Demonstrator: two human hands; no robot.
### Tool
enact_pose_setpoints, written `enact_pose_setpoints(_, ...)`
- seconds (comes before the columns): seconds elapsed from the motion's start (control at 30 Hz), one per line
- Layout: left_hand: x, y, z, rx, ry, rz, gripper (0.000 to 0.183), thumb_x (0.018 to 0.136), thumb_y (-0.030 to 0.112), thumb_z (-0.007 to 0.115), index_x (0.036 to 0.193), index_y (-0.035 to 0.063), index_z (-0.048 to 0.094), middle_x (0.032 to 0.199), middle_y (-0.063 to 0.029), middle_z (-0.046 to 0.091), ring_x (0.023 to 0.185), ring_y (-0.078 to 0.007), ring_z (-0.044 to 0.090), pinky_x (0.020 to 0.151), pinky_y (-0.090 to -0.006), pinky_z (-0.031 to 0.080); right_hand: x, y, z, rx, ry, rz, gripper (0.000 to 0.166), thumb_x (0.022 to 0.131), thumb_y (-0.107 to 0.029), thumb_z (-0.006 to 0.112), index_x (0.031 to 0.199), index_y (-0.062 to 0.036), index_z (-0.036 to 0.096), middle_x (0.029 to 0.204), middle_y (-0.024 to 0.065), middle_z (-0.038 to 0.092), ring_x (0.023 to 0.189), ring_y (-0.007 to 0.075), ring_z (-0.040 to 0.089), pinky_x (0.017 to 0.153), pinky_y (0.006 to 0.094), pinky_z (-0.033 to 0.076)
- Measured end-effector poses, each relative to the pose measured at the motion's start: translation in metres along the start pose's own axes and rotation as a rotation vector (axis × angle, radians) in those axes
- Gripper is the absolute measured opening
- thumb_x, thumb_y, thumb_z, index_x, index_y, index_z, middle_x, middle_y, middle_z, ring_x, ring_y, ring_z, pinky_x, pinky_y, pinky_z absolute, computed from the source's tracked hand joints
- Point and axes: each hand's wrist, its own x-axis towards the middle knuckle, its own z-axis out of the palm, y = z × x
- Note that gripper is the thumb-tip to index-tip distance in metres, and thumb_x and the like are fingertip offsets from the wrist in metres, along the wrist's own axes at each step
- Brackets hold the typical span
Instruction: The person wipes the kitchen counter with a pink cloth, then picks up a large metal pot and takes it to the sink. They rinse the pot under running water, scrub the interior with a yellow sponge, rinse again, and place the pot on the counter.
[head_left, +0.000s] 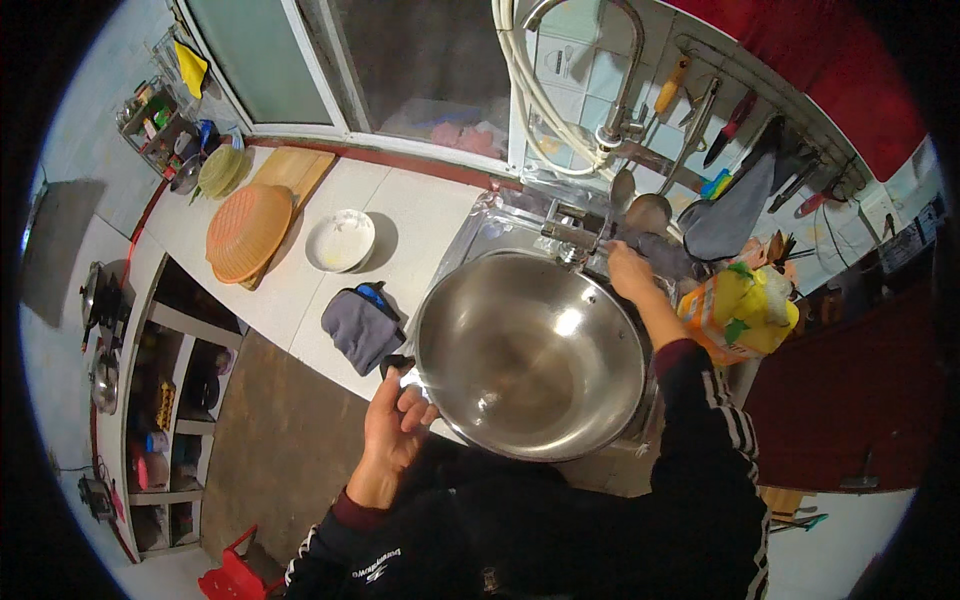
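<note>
A large stainless steel wok (525, 360) rests over the sink right in front of me. My left hand (397, 420) is closed around the wok's handle at its left side. Beyond the wok's far right rim, my right hand (630, 271) reaches to the metal tap fitting (571, 234) by the wall; its fingertips are partly hidden, and I cannot tell whether they grip it. A folded grey cloth (363, 328) with a blue part lies on the counter just left of the wok. Farther back stands a white bowl (340, 241) with a patterned rim.
An orange plastic basket (249, 232) leans on a wooden board (304, 169) at the back left. A yellow and orange bag (731, 315) stands beside my right forearm. Utensils and knives hang on the tiled wall, below a curved faucet (630, 82). A red chair (238, 566) stands on the floor.
</note>
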Motion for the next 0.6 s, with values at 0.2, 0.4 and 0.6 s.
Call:
enact_pose_setpoints(0.2, -0.007, 0.001, -0.003, 0.056, -0.001, 0.020, 0.025, 0.093, 0.031, 0.038, 0.078, 0.0106, 0.039, 0.052, 0.0036, 0.032, 0.038, -0.0084, 0.025, 0.048, -0.0257, 0.030, 0.037, -0.025, 0.005, -0.278, 0.025, -0.140, 0.057, 0.078, -0.007, 0.047, 0.133, -0.0077, 0.033, 0.139, 0.0081, 0.029, 0.101, 0.0287, 0.052, 0.080, 0.0353, 0.046)
enact_pose_setpoints(0.4, 0.000, -0.003, -0.001, 0.027, -0.033, -0.010, 0.036, 0.094, 0.030, 0.038, 0.118, 0.0024, 0.042, 0.052, 0.0051, 0.029, 0.038, -0.0061, 0.025, 0.049, -0.0231, 0.032, 0.063, 0.006, 0.032, -0.539, -0.154, 0.136, 0.037, 0.081, -0.016, 0.050, 0.117, -0.0084, 0.053, 0.128, 0.0091, 0.044, 0.102, 0.0261, 0.054, 0.080, 0.0404, 0.042)
enact_pose_setpoints(0.6, -0.009, -0.001, -0.005, -0.052, -0.018, 0.010, 0.029, 0.093, 0.030, 0.041, 0.109, 0.0059, 0.046, 0.050, 0.0049, 0.028, 0.037, -0.0067, 0.027, 0.047, -0.0236, 0.030, 0.050, -0.047, -0.009, -0.509, -0.223, 0.105, 0.029, 0.082, -0.017, 0.049, 0.108, -0.0103, 0.058, 0.113, 0.0091, 0.055, 0.101, 0.0270, 0.055, 0.078, 0.0434, 0.043)
